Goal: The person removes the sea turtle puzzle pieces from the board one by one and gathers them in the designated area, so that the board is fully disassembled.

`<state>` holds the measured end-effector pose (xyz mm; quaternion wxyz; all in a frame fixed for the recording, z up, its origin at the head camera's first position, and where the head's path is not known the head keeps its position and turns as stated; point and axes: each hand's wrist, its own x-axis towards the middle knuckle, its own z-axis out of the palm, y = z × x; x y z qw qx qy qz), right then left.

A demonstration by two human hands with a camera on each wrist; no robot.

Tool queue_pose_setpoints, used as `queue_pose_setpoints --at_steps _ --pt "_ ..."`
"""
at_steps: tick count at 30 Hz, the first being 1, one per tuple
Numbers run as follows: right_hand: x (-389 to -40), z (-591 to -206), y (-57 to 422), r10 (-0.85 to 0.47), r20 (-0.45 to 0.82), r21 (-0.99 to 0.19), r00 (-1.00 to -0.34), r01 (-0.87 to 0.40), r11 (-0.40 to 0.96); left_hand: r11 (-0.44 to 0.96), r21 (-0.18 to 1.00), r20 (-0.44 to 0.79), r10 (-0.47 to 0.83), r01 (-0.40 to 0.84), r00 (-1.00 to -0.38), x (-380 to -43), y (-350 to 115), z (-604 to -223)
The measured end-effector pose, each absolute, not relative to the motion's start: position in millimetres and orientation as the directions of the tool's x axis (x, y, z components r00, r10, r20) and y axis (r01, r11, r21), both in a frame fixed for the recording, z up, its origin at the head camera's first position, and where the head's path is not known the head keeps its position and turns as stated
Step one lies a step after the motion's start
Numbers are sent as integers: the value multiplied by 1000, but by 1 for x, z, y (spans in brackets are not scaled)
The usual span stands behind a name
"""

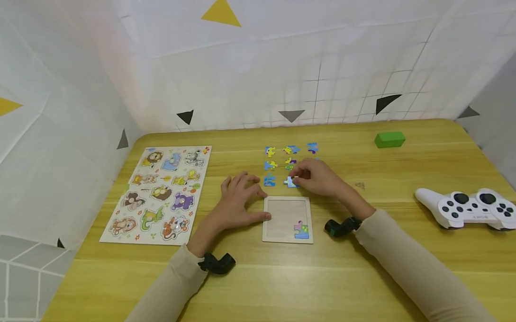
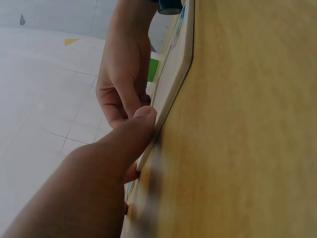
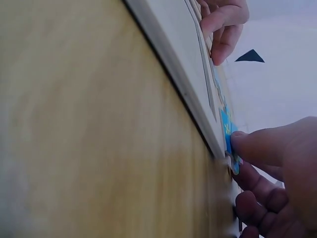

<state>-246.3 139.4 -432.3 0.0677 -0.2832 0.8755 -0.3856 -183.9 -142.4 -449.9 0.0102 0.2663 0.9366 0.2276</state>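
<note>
A square wooden puzzle tray (image 1: 276, 235) lies on the table, with joined pink, green and blue puzzle pieces (image 1: 301, 231) in its lower right corner. My left hand (image 1: 240, 203) rests at the tray's left side, thumb on the edge and forefinger near the upper left corner, fingers spread. Just beyond the tray, my right hand (image 1: 319, 178) pinches a light blue puzzle piece (image 3: 227, 133) between thumb and fingers. Several loose pieces, among them a blue one (image 1: 269, 180) and a yellow and blue one (image 1: 270, 152), lie in rows behind the tray, some partly hidden by the right hand.
An animal puzzle board (image 1: 154, 204) lies at the left. On the right is a white game controller (image 1: 469, 208), and a green block (image 1: 389, 139) sits toward the back. White sheeting (image 1: 261, 76) with triangles hangs behind the table.
</note>
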Motion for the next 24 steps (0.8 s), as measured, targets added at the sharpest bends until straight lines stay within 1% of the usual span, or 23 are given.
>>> queue_pose_setpoints --at_steps 10,14,18,24 --pt "-247 -436 137 -522 92 -713 -848 -422 560 755 430 98 505 494 -857 -184 -143 -451" --pt "-247 -435 140 -542 93 -727 -835 -429 536 756 430 96 506 494 -857 -184 -143 -451" --pt "-248 -435 143 -575 98 -709 -813 -462 533 756 429 96 506 494 -857 -184 -143 -451" --pt "-248 -433 141 -578 77 -691 -813 -461 557 756 431 93 506 493 -858 -183 -143 -450"
